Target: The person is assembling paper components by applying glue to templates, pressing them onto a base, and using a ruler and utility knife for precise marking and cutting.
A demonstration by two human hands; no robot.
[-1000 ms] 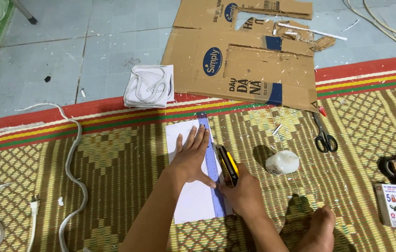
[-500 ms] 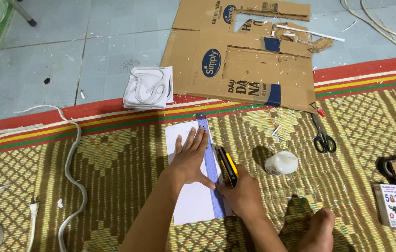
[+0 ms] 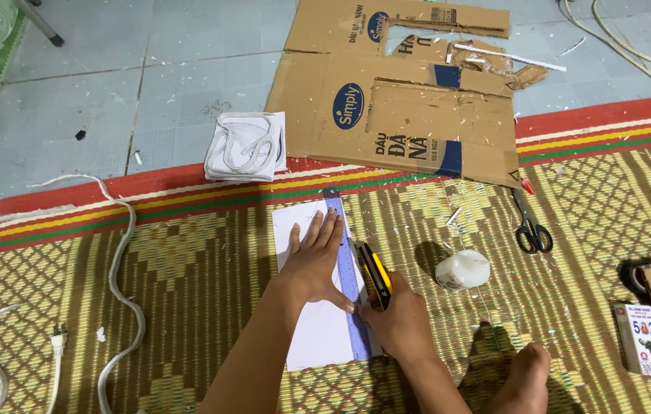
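Head view: flattened cardboard point(image 3: 410, 123), scissors point(image 3: 531, 226), white glue bottle point(image 3: 463, 269) and cable point(image 3: 122, 268) lie around on the woven mat point(image 3: 187, 268). Left hand point(image 3: 316, 259) flat, fingers spread, pressing blue ruler point(image 3: 343, 253) onto white sheet point(image 3: 314, 330). Right hand point(image 3: 400, 322) clamped on yellow utility knife point(image 3: 376, 274), touching ruler's right edge.

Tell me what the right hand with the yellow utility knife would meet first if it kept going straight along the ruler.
Probably the large flattened cardboard sheet; beyond the blue ruler, only woven mat lies between.

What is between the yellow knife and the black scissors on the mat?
In the head view, a whitish lump, perhaps a glue bottle or wax, lies on the woven mat between the yellow utility knife in the right hand and the black scissors.
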